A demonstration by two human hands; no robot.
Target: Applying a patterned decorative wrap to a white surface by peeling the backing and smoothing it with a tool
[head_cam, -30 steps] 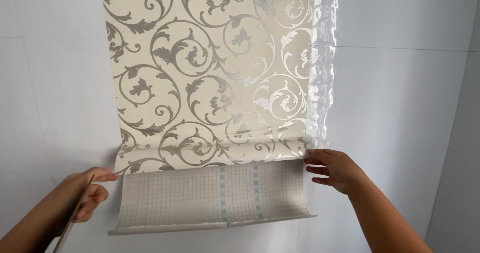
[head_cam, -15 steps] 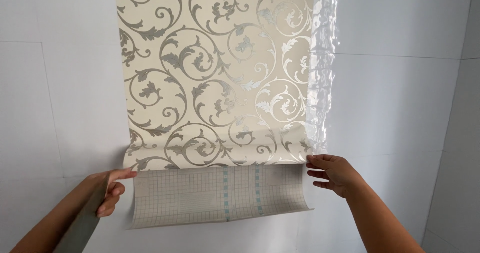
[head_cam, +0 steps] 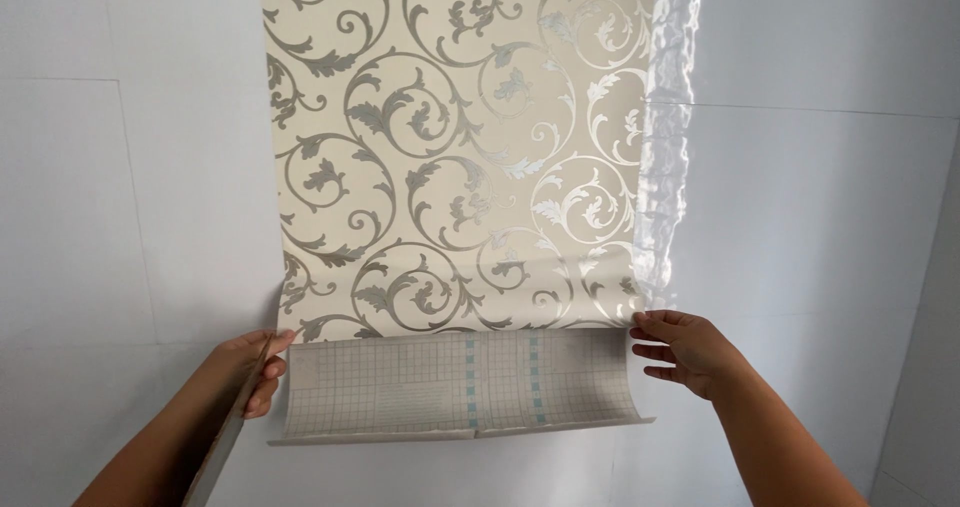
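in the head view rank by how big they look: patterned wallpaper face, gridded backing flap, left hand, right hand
1. Patterned wallpaper face, by far the largest.
2. Gridded backing flap, the curled strip below it.
3. Left hand and right hand: they look about alike, and the left is partly hidden behind the sheet's edge, so I won't rank them.

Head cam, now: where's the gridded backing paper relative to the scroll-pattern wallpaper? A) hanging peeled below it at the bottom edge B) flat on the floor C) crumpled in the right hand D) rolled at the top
A: the gridded backing paper curls out below the scroll-pattern wallpaper, between the left hand and the right hand at its lower corners.
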